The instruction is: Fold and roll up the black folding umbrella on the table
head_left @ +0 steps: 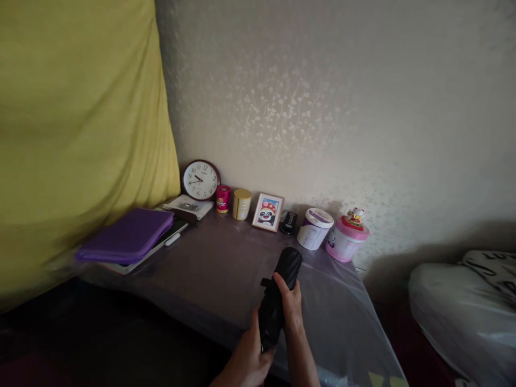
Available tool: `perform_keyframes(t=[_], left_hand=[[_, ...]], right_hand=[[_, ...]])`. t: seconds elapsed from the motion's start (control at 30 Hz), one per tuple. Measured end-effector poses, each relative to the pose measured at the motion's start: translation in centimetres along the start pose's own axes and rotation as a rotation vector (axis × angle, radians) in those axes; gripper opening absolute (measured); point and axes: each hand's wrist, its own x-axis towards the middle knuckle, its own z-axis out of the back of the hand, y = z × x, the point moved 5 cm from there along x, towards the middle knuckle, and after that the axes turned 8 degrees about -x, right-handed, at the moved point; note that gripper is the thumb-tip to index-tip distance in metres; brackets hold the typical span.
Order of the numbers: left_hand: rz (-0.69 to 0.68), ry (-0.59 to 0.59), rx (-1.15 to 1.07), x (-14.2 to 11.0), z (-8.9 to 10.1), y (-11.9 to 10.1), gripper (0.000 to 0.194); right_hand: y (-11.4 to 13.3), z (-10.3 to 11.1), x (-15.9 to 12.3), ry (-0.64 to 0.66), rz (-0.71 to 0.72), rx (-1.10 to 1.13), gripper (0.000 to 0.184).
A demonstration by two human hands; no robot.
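Observation:
Both hands grip a folded black umbrella [271, 312], held at a slant above the table's near part with its top pointing away from me. My right hand [291, 303] wraps round its upper middle, thumb lying across the fabric. Lower down, my left hand [253, 349] closes about the bottom end, whose tip is partly hidden by the fingers. A short black strap [265, 282] sticks out from the umbrella's left side.
Along the wall stand a clock [201, 180], a red can [222, 199], a yellow tin [242, 205], a framed panda picture [267, 212], a black device [288, 222], a white-and-purple tub [315, 229] and a pink tub [346, 240]. A purple folder [127, 235] lies left, beside a yellow curtain [84, 118].

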Motion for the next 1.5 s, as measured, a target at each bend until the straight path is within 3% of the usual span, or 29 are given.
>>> perform_keyframes(t=[0.07, 0.13, 0.2, 0.27, 0.4, 0.5, 0.63, 0.73, 0.9, 1.03, 1.17, 1.27, 1.37, 1.5], left_hand=[[0.052, 0.086, -0.077, -0.5, 0.0, -0.7, 0.064], [0.156, 0.255, -0.255, -1.2, -0.7, -1.2, 0.053], [0.202, 0.323, -0.352, -1.5, -1.2, -1.5, 0.044], [0.198, 0.277, -0.303, -1.2, -1.2, -1.3, 0.046], [0.161, 0.101, -0.032, -0.4, -0.1, -0.7, 0.068], [0.161, 0.063, 0.113, 0.0, 0.9, -0.9, 0.072], [0.166, 0.071, 0.223, 0.5, 1.9, -1.5, 0.075], [0.17, 0.065, 0.289, 1.3, 2.5, -1.1, 0.074], [0.184, 0.073, 0.457, 2.3, 3.0, -0.2, 0.071], [0.204, 0.05, 0.577, 2.8, 3.3, 0.1, 0.069], [0.198, 0.017, 0.724, 3.2, 3.9, 0.2, 0.071], [0.162, -0.019, 0.845, 3.5, 4.3, 0.1, 0.072], [0.126, -0.033, 0.946, 3.6, 4.4, -0.2, 0.073], [0.114, -0.021, 1.028, 3.7, 4.2, -0.3, 0.073]], right_hand=[[-0.3, -0.2, -0.1, 0.042, -0.047, 0.081, 0.059], [-0.4, -0.4, -0.1, 0.096, -0.078, 0.137, 0.059], [-0.4, -0.5, 0.1, 0.138, -0.072, 0.12, 0.059], [-0.2, -0.3, 0.4, 0.117, -0.01, 0.005, 0.061], [0.4, 0.6, 1.0, -0.034, 0.206, -0.335, 0.073], [0.5, 0.9, 1.3, -0.124, 0.372, -0.575, 0.08], [0.1, 0.6, 1.5, -0.212, 0.596, -0.763, 0.062], [-0.7, 0.0, 1.7, -0.149, 0.7, -0.784, 0.037], [-1.8, -0.4, 2.0, 0.014, 0.794, -0.703, 0.026], [-2.4, 0.3, 2.4, 0.1, 0.781, -0.52, 0.02], [-3.5, 1.5, 2.7, 0.181, 0.553, -0.373, 0.023], [-3.6, 2.1, 1.7, 0.246, 0.477, -0.33, 0.024], [-3.2, 2.4, 0.7, 0.263, 0.492, -0.342, 0.022], [-2.2, 2.0, 0.2, 0.259, 0.626, -0.377, 0.018]])
